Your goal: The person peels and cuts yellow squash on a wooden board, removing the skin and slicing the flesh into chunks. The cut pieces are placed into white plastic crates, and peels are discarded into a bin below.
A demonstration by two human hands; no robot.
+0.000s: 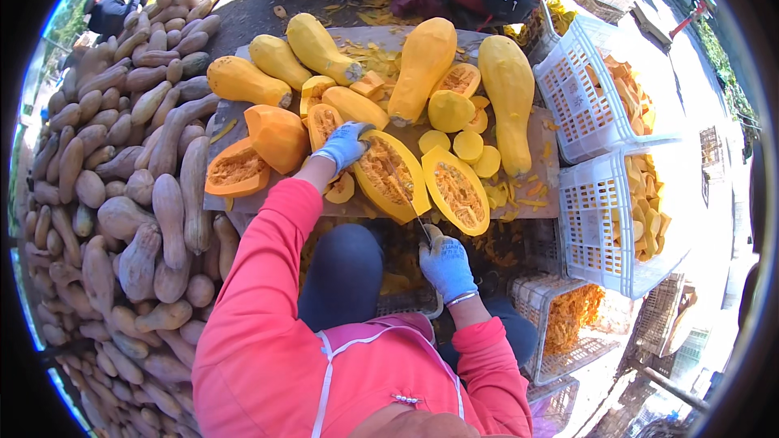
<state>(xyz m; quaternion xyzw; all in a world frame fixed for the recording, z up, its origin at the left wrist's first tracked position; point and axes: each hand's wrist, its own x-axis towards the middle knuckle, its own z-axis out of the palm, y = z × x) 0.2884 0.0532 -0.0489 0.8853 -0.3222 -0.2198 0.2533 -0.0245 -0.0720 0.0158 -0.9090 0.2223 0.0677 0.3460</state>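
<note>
My left hand (pixel 342 146), in a blue work glove, grips the upper end of a squash half (pixel 388 174) whose cut face shows orange pulp and seeds. My right hand (pixel 446 266), gloved too, is closed on a knife (pixel 423 225). Its thin blade reaches the lower end of that half; the handle is hidden in my fist. A matching half (pixel 456 189) lies just to the right, cut face up. To the left are an orange squash piece (pixel 277 138) and a hollow-looking cut piece (pixel 238 169). Round yellow slices (pixel 468 146) lie beyond the halves.
Several peeled squashes (pixel 424 61) line the far side of the low board (pixel 540 195), among peel scraps. A large heap of unpeeled squashes (pixel 169 211) fills the left. White crates (pixel 596 219) of cut pieces stand at right, above a crate of orange pulp (pixel 572 320).
</note>
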